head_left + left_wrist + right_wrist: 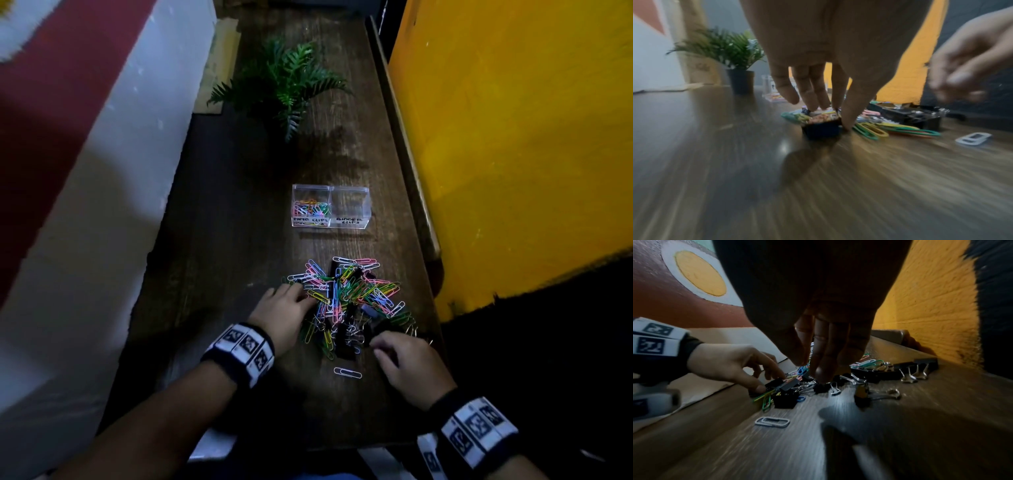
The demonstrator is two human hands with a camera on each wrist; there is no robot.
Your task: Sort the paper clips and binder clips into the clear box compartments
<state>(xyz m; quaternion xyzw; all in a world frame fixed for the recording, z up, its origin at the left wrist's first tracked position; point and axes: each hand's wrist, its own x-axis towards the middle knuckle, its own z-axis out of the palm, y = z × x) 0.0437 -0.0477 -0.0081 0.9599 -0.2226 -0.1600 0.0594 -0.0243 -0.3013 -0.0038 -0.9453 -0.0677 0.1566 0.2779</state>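
Left hand (281, 310) reached into the pile's left edge, fingertips (846, 123) and thumb closed around a black binder clip (821, 129) on the wooden table (212, 274). Right hand (407, 368) hovered over binder clips at the near right, fingers (822, 369) drooped; whether anything was gripped could not be told. Clear box (330, 206) stood beyond both hands' fingertips, paper clips (310, 207) in its left compartment. Lone white paper clip (347, 372) lay just left of the right fingers
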